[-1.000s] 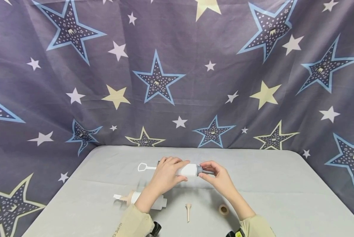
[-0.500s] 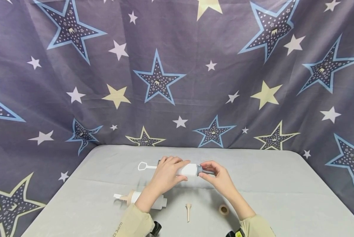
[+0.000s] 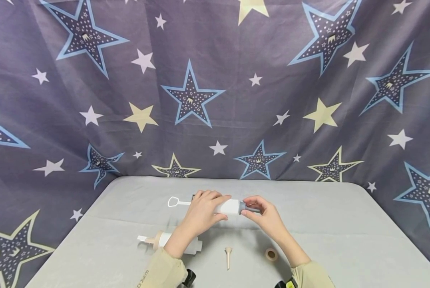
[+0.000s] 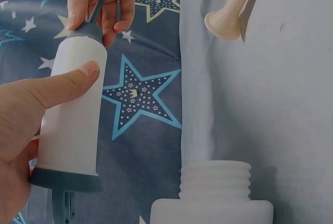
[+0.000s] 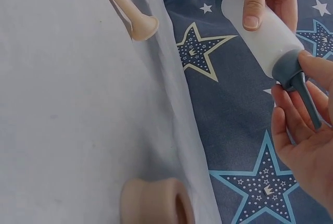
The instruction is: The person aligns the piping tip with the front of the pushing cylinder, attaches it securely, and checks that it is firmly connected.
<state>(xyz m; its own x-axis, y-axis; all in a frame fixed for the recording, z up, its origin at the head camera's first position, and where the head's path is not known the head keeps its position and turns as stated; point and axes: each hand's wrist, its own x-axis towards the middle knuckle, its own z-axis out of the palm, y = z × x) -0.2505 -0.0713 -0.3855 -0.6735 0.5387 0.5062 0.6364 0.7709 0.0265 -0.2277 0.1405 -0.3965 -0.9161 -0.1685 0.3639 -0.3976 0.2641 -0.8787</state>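
Observation:
Above the table my left hand (image 3: 202,213) grips the white barrel (image 3: 230,207) of a plunger syringe, its thumb along the side in the left wrist view. A white loop handle (image 3: 173,202) sticks out to the left. At the other end my right hand (image 3: 268,218) pinches the dark grey nozzle cap (image 5: 287,69) between thumb and fingers. The cap sits against the barrel's end, and its thin grey spout (image 5: 308,101) points over the right palm. The barrel's left part is hidden behind my left hand in the head view.
Below my left forearm lies a second white syringe (image 3: 188,245) with a beige collar (image 3: 157,239); its bare threaded neck (image 4: 215,178) shows up close. A beige flared nozzle (image 3: 228,258) and a beige ring cap (image 3: 271,255) lie on the grey table (image 3: 351,224). A star-patterned curtain (image 3: 236,120) hangs behind.

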